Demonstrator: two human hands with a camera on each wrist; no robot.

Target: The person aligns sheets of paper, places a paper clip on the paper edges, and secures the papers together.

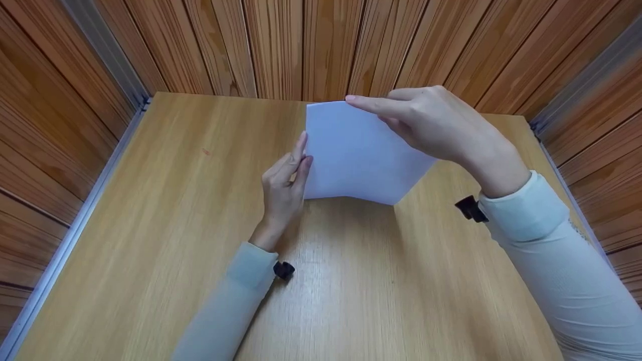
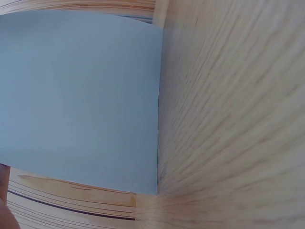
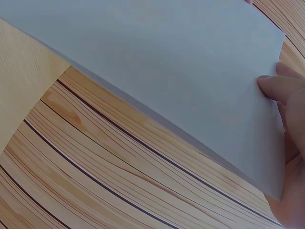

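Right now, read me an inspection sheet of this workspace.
Surface: wood-grain table, small reddish mark toward the far left.
Job's things: white paper, slightly bent.
Clutter: nothing seen.
Grippers: left hand holds the paper's left edge; right hand has its index fingertip at the top edge, thumb hidden in the head view.
Cables: nothing seen.
Surroundings: wood-plank walls; metal rail along the left.

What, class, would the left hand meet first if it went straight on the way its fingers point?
Besides the paper it pinches, probably the wooden wall; depth in the head view is unclear.
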